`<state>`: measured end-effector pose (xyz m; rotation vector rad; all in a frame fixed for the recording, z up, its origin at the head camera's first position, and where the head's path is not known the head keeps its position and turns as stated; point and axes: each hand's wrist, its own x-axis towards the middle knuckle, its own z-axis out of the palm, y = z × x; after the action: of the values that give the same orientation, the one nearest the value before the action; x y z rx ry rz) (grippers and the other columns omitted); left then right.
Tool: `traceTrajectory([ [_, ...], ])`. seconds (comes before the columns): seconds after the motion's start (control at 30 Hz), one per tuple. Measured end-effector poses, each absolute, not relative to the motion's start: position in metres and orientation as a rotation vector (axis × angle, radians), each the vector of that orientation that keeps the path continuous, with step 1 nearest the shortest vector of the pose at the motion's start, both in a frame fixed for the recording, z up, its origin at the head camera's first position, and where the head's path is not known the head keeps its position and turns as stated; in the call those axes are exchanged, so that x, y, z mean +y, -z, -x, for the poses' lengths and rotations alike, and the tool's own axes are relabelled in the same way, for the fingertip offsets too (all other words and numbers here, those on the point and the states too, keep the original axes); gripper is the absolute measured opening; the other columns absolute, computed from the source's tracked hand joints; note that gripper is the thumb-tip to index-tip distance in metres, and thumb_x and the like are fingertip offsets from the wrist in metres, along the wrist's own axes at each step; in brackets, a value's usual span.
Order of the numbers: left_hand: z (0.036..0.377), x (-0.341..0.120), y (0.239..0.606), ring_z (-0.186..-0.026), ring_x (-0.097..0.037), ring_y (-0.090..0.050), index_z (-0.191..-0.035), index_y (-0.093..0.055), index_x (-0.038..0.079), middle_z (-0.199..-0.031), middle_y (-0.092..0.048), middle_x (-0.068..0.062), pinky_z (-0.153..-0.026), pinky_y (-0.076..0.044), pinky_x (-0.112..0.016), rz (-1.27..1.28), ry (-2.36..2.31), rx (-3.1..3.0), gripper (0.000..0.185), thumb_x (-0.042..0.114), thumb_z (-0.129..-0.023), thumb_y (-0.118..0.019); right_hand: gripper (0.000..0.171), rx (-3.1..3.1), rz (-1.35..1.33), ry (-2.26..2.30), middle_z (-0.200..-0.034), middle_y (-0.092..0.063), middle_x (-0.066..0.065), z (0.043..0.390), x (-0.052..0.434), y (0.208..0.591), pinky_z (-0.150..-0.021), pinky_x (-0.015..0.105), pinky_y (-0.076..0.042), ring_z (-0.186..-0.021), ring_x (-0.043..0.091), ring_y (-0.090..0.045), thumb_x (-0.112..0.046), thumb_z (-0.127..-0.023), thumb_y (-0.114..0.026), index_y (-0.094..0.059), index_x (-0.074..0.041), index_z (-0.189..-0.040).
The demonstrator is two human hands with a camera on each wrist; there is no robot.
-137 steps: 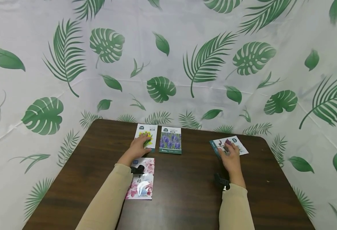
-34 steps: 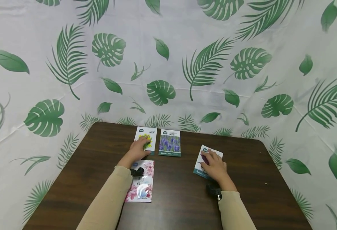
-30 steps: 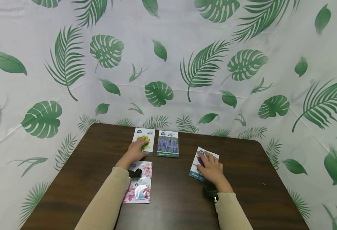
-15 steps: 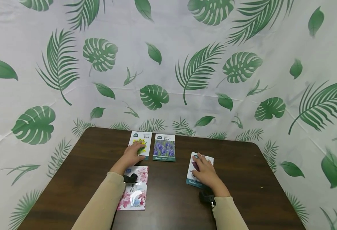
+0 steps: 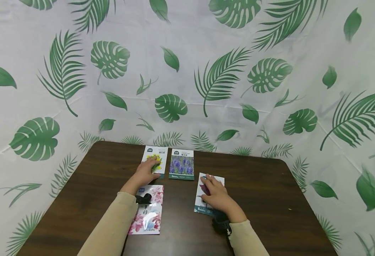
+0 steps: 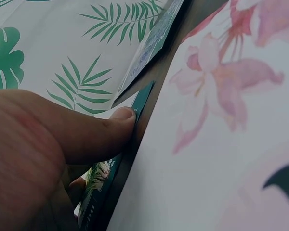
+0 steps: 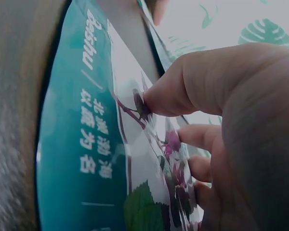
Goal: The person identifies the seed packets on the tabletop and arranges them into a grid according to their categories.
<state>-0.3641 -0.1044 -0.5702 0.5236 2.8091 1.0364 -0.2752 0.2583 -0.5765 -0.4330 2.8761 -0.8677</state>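
Note:
My left hand [image 5: 145, 172] rests on a seed packet with yellow flowers [image 5: 162, 158], fingers spread over its face. In the left wrist view the thumb [image 6: 98, 134] lies at that packet's green bottom edge. My right hand [image 5: 218, 195] lies on a seed packet with dark purple pods [image 5: 201, 204], its fingertips and thumb touching the printed face. The right wrist view shows this packet's teal band [image 7: 77, 144] and the thumb [image 7: 178, 91] pressing beside the picture. Between the two hands lies a packet with purple flower spikes [image 5: 181, 165].
A larger packet with pink flowers [image 5: 153, 217] lies under the left wrist, nearer the body. All the packets are on a dark wooden table [image 5: 254, 185]. Behind it hangs a white cloth with green leaves [image 5: 171, 81]. Each wrist wears a small black camera.
My right hand has slid its packet from the far right of the table leftward and nearer, turning it more upright, close to the purple-flower packet. The left hand has stayed on its packet.

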Motion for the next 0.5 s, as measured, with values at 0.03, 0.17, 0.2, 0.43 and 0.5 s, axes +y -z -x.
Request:
traceTrajectory([
  [0.03,0.364,-0.105,0.570,-0.167,-0.048,-0.022,-0.158,-0.055,0.002,-0.177,-0.034,-0.022,-0.134,-0.015,-0.073,-0.523,-1.037,2.809,0.063,0.018,-0.101,-0.078,0.079,2.877,0.431,0.863,-0.179,-0.031,0.018,0.276,0.257,0.580,-0.132,0.078,-0.013,-0.167,0.050,-0.022,-0.034,-0.097,-0.069,-0.043,-0.016,-0.169],
  [0.17,0.365,-0.106,0.571,-0.167,-0.048,-0.021,-0.159,-0.054,0.003,-0.177,-0.033,-0.021,-0.135,-0.015,-0.072,-0.529,-1.022,2.816,0.064,0.019,-0.102,-0.078,0.079,2.875,0.419,0.882,-0.181,-0.030,0.012,0.279,0.254,0.590,-0.135,0.074,-0.009,-0.169,0.044,-0.020,-0.033,-0.096,-0.071,-0.043,-0.019,-0.169],
  [0.2,0.365,-0.106,0.571,-0.167,-0.048,-0.021,-0.159,-0.054,0.003,-0.177,-0.033,-0.021,-0.134,-0.015,-0.072,-0.529,-1.020,2.813,0.064,0.019,-0.102,-0.078,0.080,2.870,0.429,0.883,-0.181,-0.030,0.012,0.280,0.254,0.592,-0.135,0.074,-0.008,-0.169,0.044,-0.020,-0.033,-0.096,-0.072,-0.043,-0.020,-0.169],
  [0.43,0.364,-0.106,0.572,-0.168,-0.047,-0.021,-0.159,-0.054,0.004,-0.178,-0.032,-0.020,-0.135,-0.015,-0.072,-0.512,-1.006,2.810,0.064,0.019,-0.102,-0.079,0.083,2.823,0.482,0.875,-0.182,-0.026,0.015,0.278,0.252,0.591,-0.133,0.077,-0.007,-0.169,0.046,-0.018,-0.035,-0.095,-0.072,-0.040,-0.020,-0.171],
  [0.5,0.364,-0.104,0.573,-0.168,-0.046,-0.021,-0.159,-0.054,0.004,-0.178,-0.033,-0.020,-0.135,-0.015,-0.071,-0.520,-1.012,2.814,0.064,0.019,-0.102,-0.078,0.082,2.818,0.478,0.874,-0.182,-0.026,0.015,0.276,0.251,0.587,-0.133,0.077,-0.007,-0.169,0.045,-0.018,-0.034,-0.096,-0.072,-0.040,-0.020,-0.170],
])
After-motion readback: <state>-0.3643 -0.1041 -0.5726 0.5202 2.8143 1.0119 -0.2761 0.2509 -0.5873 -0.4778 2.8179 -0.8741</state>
